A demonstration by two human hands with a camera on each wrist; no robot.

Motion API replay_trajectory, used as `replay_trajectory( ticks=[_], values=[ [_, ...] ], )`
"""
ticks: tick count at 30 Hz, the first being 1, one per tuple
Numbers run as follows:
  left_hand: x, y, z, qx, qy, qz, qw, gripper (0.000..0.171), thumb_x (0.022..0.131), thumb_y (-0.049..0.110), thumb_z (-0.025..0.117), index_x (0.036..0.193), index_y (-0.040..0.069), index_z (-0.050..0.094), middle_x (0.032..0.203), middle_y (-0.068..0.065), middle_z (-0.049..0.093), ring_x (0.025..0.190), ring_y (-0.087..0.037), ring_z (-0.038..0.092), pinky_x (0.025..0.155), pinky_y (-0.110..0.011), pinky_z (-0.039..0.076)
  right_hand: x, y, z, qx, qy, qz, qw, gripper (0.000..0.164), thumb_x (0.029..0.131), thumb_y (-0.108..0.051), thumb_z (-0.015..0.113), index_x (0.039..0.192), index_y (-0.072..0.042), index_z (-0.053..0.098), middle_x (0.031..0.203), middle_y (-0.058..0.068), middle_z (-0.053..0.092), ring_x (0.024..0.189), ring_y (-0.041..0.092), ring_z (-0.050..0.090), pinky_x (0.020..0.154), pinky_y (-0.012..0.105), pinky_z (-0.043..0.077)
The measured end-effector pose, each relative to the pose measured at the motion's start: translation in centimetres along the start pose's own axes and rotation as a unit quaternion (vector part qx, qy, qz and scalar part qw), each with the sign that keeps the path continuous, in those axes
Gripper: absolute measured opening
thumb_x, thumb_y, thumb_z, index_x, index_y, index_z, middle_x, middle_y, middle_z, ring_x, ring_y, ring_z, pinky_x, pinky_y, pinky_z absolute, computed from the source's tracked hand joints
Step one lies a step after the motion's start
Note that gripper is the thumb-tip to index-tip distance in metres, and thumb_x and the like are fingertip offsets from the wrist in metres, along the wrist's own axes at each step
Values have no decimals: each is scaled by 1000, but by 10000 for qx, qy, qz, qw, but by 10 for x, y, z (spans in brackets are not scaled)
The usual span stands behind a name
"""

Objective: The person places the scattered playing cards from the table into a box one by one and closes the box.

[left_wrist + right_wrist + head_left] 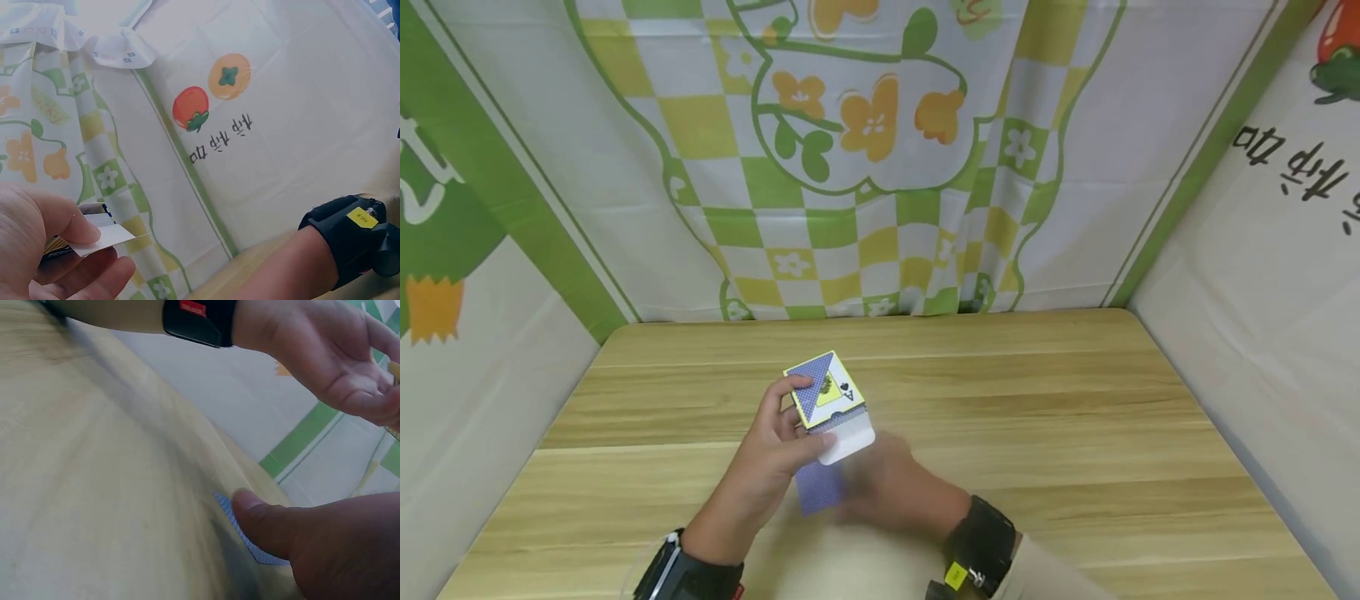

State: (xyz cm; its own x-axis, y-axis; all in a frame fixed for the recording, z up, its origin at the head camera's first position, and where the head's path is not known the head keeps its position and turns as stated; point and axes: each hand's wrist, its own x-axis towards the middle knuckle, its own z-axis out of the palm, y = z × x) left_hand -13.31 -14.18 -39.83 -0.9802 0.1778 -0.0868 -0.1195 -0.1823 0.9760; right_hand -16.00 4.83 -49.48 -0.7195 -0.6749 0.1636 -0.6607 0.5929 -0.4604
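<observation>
A playing-card box (827, 390) with an ace of spades corner and blue pattern is held in my left hand (767, 450). Its white flap (852, 437) hangs open toward me, the thumb pressing on it. The left wrist view shows that flap (106, 239) under the thumb, seen edge-on. Just below the box, my right hand (891, 483), blurred, holds blue-backed playing cards (820, 487). In the right wrist view the thumb lies over the blue cards (256, 540); the other fingers are hidden, and how many cards there are I cannot tell.
Both hands are above a wooden table (1037, 400). A printed cloth (880, 250) hangs along its far edge, with white cloth walls (1262, 333) at the sides. Each wrist wears a black strap (988, 542).
</observation>
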Motion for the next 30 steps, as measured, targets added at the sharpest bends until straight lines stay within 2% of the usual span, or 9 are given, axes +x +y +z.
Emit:
replay_trajectory(
  ticks=[3, 6, 9, 13, 18, 22, 24, 27, 30],
  values=[
    [0, -1, -1, -12, -7, 16, 10000, 75, 82, -13, 63, 141, 19, 29, 124, -19, 51, 98, -21, 65, 81, -27, 55, -1, -4, 6, -371, -88, -193, 9991, 89, 74, -59, 82, 148, -27, 44, 125, -14, 62, 119, 11, 49, 99, 45, 37],
    [0, -1, -1, -54, -4, 35, 10000, 74, 82, -13, 63, 140, 20, 29, 124, -18, 51, 97, -20, 65, 80, -27, 55, -4, -9, 8, -759, -213, -333, 9963, 83, 75, -59, 80, 144, -26, 48, 134, -10, 59, 127, 16, 47, 98, 46, 37],
    [0, -2, -1, -121, -25, 68, 9999, 73, 82, -13, 63, 139, 20, 30, 123, -18, 51, 97, -20, 65, 80, -27, 55, -7, -16, 6, -1093, -322, -507, 9922, 64, 81, -55, 78, 132, -23, 58, 132, -5, 60, 127, 20, 49, 98, 46, 40],
    [0, -2, -1, -176, -49, 101, 9998, 73, 82, -13, 63, 138, 20, 30, 123, -17, 51, 98, -19, 65, 80, -27, 56, -10, -27, 0, -1262, -416, -669, 9889, 45, 86, -48, 75, 123, -24, 64, 129, -5, 61, 123, 20, 53, 97, 44, 44],
    [0, 0, -1, -187, -52, 69, 9998, 72, 83, -13, 62, 138, 20, 30, 126, -17, 50, 100, -20, 66, 80, -27, 56, -15, -37, -6, -1691, -540, -817, 9807, 40, 89, -48, 71, 122, -27, 66, 128, -6, 61, 115, 17, 55, 91, 36, 44],
    [-1, 1, -2, -159, -62, 48, 9998, 73, 83, -12, 62, 139, 20, 29, 128, -18, 50, 101, -20, 66, 79, -27, 56, -19, -40, -11, -2200, -458, -934, 9699, 39, 88, -53, 71, 119, -29, 66, 114, -8, 63, 101, 14, 55, 82, 31, 41],
    [-1, 1, -2, -146, -73, 82, 9998, 73, 83, -12, 63, 139, 20, 29, 127, -18, 50, 100, -20, 66, 79, -27, 56, -20, -40, -13, -2381, -444, -838, 9666, 44, 85, -57, 71, 120, -30, 66, 110, -8, 63, 98, 14, 54, 81, 32, 41],
    [-1, 1, -3, -130, -79, 128, 9998, 73, 83, -12, 63, 139, 19, 29, 126, -19, 50, 100, -20, 66, 80, -27, 56, -21, -35, -14, -2491, -461, -677, 9650, 48, 82, -60, 73, 119, -30, 67, 111, -7, 62, 100, 15, 55, 83, 33, 43],
    [-1, 0, -4, -135, -82, 116, 9998, 73, 82, -13, 63, 139, 19, 29, 126, -19, 50, 100, -20, 66, 81, -27, 56, -22, -27, -16, -2271, -543, -572, 9707, 49, 78, -56, 79, 115, -27, 67, 112, -6, 62, 99, 14, 55, 83, 31, 47]
  ],
)
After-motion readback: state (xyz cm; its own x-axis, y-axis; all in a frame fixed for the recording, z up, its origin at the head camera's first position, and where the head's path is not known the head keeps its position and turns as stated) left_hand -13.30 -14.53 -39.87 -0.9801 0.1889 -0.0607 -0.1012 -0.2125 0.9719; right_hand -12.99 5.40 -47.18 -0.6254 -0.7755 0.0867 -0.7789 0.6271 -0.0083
